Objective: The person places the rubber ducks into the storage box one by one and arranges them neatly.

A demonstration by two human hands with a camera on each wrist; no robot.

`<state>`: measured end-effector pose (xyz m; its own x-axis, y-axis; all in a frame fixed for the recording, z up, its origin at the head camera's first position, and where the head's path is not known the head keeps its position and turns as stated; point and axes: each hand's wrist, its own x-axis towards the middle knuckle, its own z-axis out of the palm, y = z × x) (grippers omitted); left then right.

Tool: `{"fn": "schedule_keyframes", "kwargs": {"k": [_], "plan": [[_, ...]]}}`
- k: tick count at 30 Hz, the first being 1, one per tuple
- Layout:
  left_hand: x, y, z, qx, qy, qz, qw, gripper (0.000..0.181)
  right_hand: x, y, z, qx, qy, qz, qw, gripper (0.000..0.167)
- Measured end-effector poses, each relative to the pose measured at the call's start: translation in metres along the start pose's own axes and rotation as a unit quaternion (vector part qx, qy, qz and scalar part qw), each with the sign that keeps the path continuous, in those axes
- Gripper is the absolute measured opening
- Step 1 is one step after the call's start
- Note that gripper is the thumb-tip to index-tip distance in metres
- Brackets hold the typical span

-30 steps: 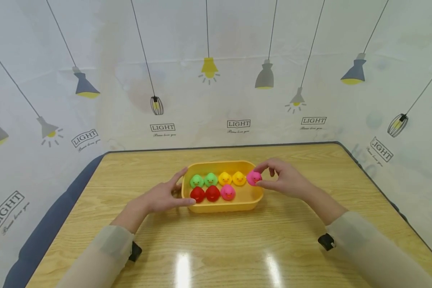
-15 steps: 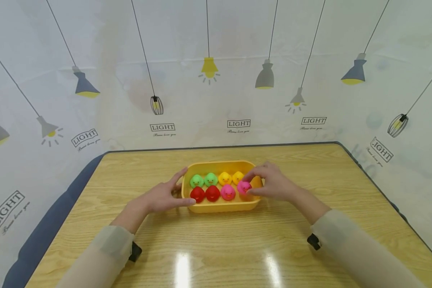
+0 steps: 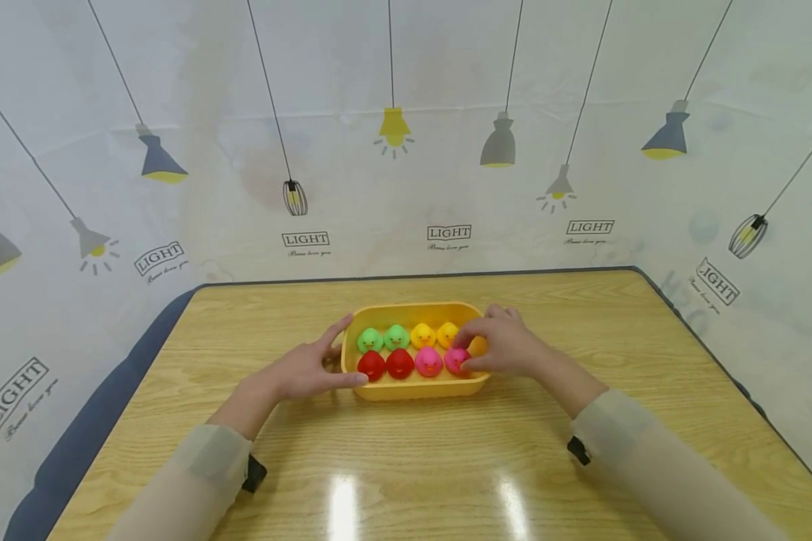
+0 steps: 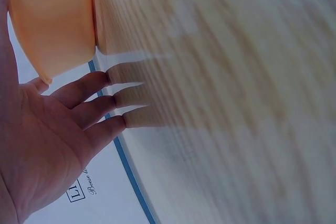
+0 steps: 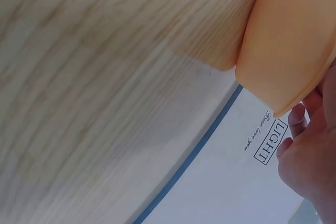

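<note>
A yellow-orange plastic bin (image 3: 406,390) stands on the table with toy ducks in two rows. At the back are two green ducks (image 3: 396,336) and two yellow ducks (image 3: 422,335). Along the front sit two red ducks (image 3: 400,364), a pink duck (image 3: 428,362) and, at the right end, a second pink duck (image 3: 456,361). My right hand (image 3: 507,344) reaches over the bin's right end and pinches that second pink duck between thumb and fingers. With thumb and fingers spread and fairly straight, my left hand (image 3: 304,370) rests against the bin's left end.
The wooden table (image 3: 406,466) has a dark edging and reflects light near its front. Behind it hangs a pale sheet (image 3: 352,150) printed with lamps. Small black devices sit at both wrists, one by the left sleeve (image 3: 255,474).
My right hand has carried the pink duck from the bin's right rim leftward and down into the front row, beside the other pink duck. The left hand and bin have stayed still.
</note>
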<state>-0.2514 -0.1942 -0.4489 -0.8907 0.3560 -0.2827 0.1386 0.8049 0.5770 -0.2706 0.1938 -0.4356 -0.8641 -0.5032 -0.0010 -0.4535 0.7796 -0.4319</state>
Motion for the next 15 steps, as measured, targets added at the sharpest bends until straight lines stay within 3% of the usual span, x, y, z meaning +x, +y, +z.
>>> {"fn": "schedule_keyframes", "kwargs": {"k": [15], "plan": [[-0.0014, 0.0015, 0.001, -0.005, 0.003, -0.003, 1.0, 0.12, 0.0051, -0.0101, -0.0014, -0.046, -0.008, 0.001, 0.9989, 0.024]]}}
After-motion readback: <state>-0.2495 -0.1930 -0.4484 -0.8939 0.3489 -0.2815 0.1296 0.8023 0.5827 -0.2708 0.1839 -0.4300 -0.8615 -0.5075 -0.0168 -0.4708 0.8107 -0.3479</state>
